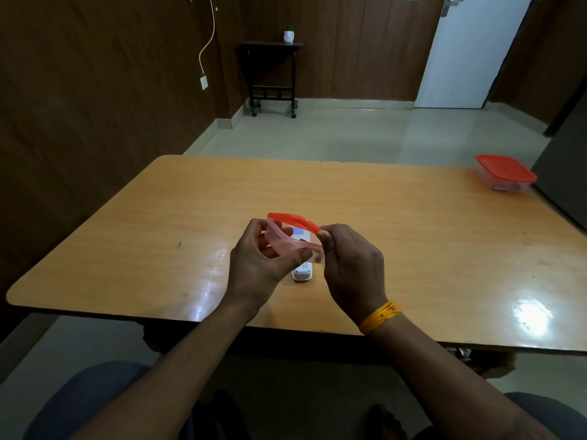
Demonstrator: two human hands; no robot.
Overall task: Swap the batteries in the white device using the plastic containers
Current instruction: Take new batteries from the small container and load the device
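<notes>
A small clear plastic container (287, 241) is held above the table, tilted toward me. My left hand (259, 269) grips its clear body from the left and below. My right hand (351, 266) pinches the right edge of its red lid (293, 220), which is bent up off the rim. The white device (301, 272) lies flat on the table under the container; only its near end and a blue patch show. A second clear container with a red lid (505, 172) stands shut at the table's far right corner. No batteries are visible.
The orange wooden table (158, 233) has a rounded far left corner and a glossy glare patch at the near right. A dark cabinet edge (562, 173) stands just right of the far container. My knees show below the near edge.
</notes>
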